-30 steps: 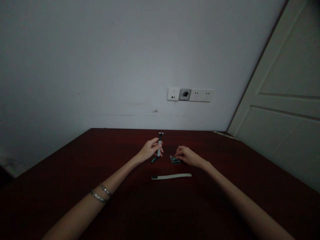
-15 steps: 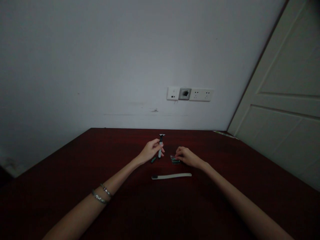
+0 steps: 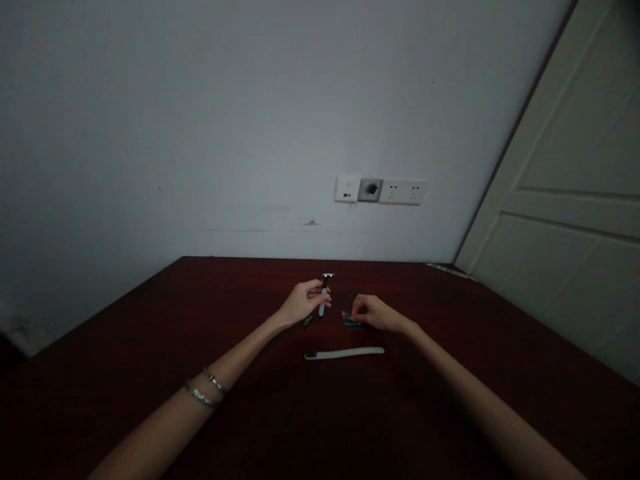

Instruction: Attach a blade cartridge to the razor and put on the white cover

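Note:
My left hand (image 3: 301,303) grips a razor (image 3: 323,309) by its pale handle, head up, held above the table. Just below that hand, a small dark green piece (image 3: 308,321) lies on the tabletop. The fingers of my right hand (image 3: 374,312) are pinched together at a small clear plastic packet (image 3: 351,325) with something green inside. My fingertips cover part of the packet. Nearer to me, between my forearms, a long white toothbrush (image 3: 345,353) with a dark head lies flat, untouched by either hand.
The dark red table (image 3: 240,287) meets a pale wall (image 3: 250,120) at its far edge. Sockets (image 3: 403,192) are set in the wall above it. To the right, a panelled door (image 3: 565,213) rises beside the table, near a thin strip (image 3: 450,270) at the corner.
The razor's head has tipped slightly to the right and down in my left hand. My right hand stays at the packet, its fingers shifted only a little.

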A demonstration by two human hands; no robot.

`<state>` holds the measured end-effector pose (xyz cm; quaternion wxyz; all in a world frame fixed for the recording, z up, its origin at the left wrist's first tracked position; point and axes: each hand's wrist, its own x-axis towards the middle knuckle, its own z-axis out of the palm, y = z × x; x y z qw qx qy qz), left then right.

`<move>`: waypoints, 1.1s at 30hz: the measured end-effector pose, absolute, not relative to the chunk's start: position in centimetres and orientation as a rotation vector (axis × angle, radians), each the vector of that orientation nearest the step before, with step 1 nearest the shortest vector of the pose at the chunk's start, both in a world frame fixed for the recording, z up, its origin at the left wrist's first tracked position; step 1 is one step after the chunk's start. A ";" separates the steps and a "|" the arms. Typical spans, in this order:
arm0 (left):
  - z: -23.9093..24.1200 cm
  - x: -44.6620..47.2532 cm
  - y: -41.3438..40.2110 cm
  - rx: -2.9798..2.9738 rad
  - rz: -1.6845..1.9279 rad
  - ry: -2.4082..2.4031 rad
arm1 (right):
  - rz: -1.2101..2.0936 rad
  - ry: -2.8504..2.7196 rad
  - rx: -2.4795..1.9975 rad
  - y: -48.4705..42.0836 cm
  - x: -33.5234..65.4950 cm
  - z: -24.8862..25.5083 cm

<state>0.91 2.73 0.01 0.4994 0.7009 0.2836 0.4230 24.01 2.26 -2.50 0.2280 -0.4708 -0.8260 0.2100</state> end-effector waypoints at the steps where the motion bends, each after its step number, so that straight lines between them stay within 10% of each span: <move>1: 0.0 0.9 2.7 1.693 1.019 0.687 | 0.602 -2.270 -1.306 2.2 24.0 -2.4; 33: 1.8 1.7 1.1 1.636 1.283 0.699 | 0.890 -1.925 -1.166 0.5 19.7 5.3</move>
